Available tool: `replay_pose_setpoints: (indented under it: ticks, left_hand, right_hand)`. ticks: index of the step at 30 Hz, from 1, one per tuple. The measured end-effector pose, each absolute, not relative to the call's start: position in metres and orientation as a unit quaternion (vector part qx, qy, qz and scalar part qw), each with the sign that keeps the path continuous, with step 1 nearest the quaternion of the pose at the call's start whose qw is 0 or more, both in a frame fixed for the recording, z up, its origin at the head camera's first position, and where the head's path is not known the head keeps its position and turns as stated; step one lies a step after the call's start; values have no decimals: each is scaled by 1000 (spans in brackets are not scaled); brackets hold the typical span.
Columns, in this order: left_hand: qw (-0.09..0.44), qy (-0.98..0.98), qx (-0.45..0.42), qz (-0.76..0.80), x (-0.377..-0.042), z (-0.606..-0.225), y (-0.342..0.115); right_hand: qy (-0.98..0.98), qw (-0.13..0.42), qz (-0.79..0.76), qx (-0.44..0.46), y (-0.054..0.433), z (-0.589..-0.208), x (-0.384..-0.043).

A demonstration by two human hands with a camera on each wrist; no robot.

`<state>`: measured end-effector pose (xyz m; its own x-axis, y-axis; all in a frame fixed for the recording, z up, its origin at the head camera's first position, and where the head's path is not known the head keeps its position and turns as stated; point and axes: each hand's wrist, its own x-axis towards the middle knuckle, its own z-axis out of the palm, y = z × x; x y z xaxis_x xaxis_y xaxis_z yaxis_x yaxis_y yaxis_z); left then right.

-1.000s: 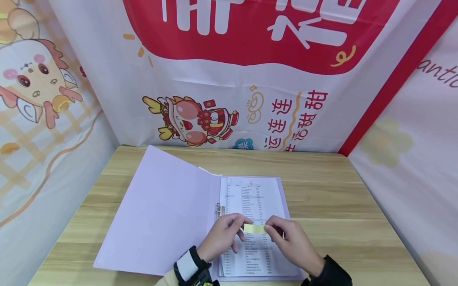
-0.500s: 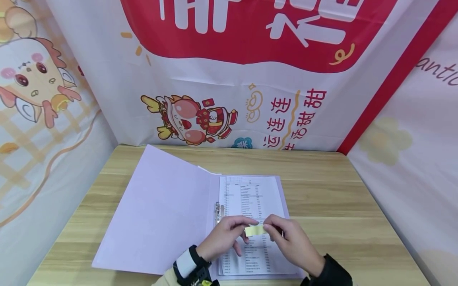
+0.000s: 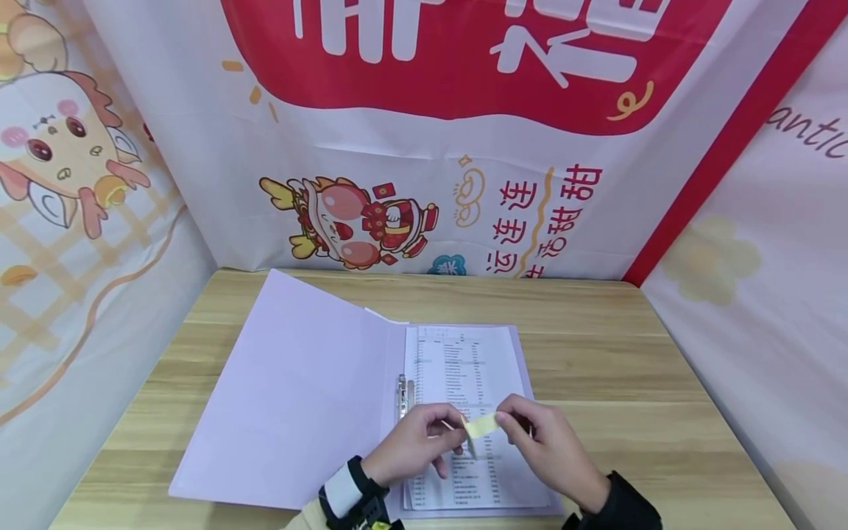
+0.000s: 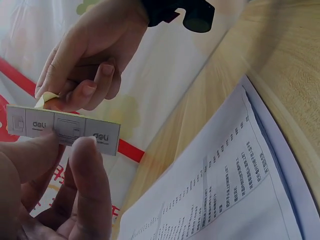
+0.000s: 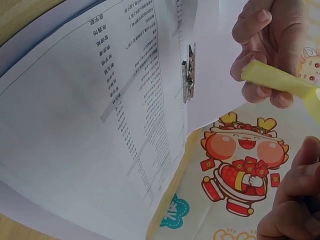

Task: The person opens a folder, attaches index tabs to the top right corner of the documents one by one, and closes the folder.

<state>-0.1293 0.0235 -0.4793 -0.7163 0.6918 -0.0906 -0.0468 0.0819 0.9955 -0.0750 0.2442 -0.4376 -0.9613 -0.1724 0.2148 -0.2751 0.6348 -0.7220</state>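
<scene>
While the yellow slip (image 3: 481,425) now slants up off the pad (image 4: 70,127) instead of stretching level, we pinch the pad in our left hand (image 3: 424,442) and the slip's end in our right hand (image 3: 553,453), above the printed sheets (image 3: 473,486), seemingly mid-peel.

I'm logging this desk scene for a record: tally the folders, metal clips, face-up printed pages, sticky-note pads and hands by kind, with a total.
Lilac folder: 1
Metal clip: 1
Face-up printed page: 1
Sticky-note pad, counted with its yellow strip: 1
Left hand and right hand: 2
Total: 6
</scene>
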Motion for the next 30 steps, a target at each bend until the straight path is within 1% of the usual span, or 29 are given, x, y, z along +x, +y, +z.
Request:
replay_pose_setpoints:
  ticks: [6,11,20,30]
  left_hand:
    - [266,666,244,653,-130,-478,23]
    - [252,665,257,654,-131,-477,22]
    - [253,667,264,649,-131,-477,20]
    - [253,674,260,643,-128,-473,19]
  right_hand:
    - [-900,31,422,108,246,-432,-71]
    - [-895,21,435,94,248,-428,-67]
    - [-889,70,438,117,258,-421,-61]
    - [-888,85,438,109,269,-413,-56]
